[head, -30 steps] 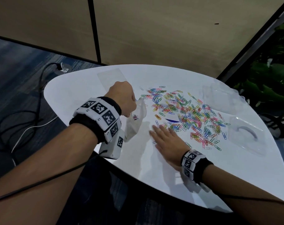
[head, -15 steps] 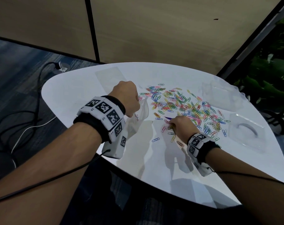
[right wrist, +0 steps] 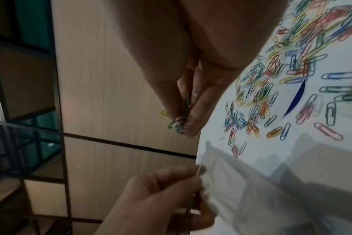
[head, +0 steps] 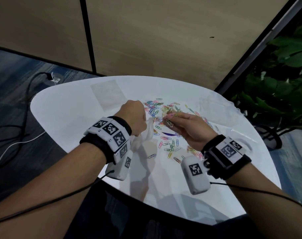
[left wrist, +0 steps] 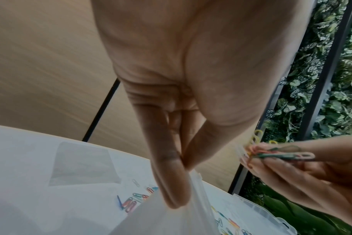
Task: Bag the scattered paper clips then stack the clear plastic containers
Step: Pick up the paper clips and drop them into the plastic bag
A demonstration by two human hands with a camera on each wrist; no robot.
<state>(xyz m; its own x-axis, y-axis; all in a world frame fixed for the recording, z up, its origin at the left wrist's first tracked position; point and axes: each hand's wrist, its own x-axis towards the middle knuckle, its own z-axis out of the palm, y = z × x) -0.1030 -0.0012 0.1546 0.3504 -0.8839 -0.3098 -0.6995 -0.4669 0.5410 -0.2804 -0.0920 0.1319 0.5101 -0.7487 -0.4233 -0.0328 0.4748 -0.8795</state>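
Hands meet at the centre of the head view, both raised above the white table. The left hand, knuckles up, pinches the rim of a clear plastic bag that hangs below it, between thumb and fingers. The right hand, just right of it, has its fingertips closed on a small bunch of paper clips, near the bag's mouth. Loose coloured clips lie spread over the table centre. Clear plastic containers sit at the table's right edge. Beige wall panels fill the upper frame, green plants the right
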